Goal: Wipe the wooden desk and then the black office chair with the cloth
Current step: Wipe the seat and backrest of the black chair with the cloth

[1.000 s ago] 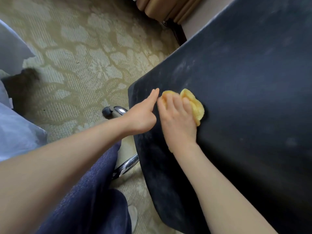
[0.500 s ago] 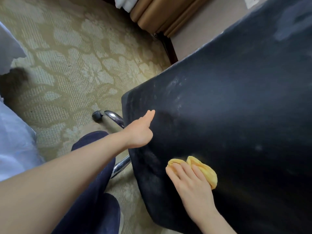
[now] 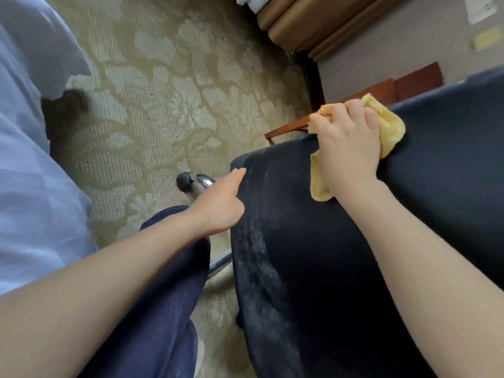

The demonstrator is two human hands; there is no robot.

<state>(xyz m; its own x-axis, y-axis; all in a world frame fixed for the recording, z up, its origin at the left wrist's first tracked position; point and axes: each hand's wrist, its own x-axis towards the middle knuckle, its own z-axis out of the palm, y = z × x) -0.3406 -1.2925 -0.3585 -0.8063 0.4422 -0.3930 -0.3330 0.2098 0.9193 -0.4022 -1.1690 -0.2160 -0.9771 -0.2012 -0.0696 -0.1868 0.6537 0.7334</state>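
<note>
Just changed: the right hand (image 3: 349,148) has swept the yellow cloth (image 3: 392,126) up the black chair (image 3: 341,268) to its far edge; half a second ago it was low on the panel.
Meaning: likely a wiping stroke in the chair stage. Pale, dusty-looking streaks near the left edge seem still unwiped.
Right fingers: curled over the bunched cloth, pressing it on the edge.
Left hand (image 3: 218,205): unmoved at the chair's side edge, thumb straight; the fingers are hidden, so their state cannot be told.
Surface: dark, matte, mottled.
Room: patterned beige carpet (image 3: 163,91), chrome chair leg (image 3: 201,182), reddish wooden furniture (image 3: 409,83) behind the chair, tan curtain (image 3: 313,25).
</note>
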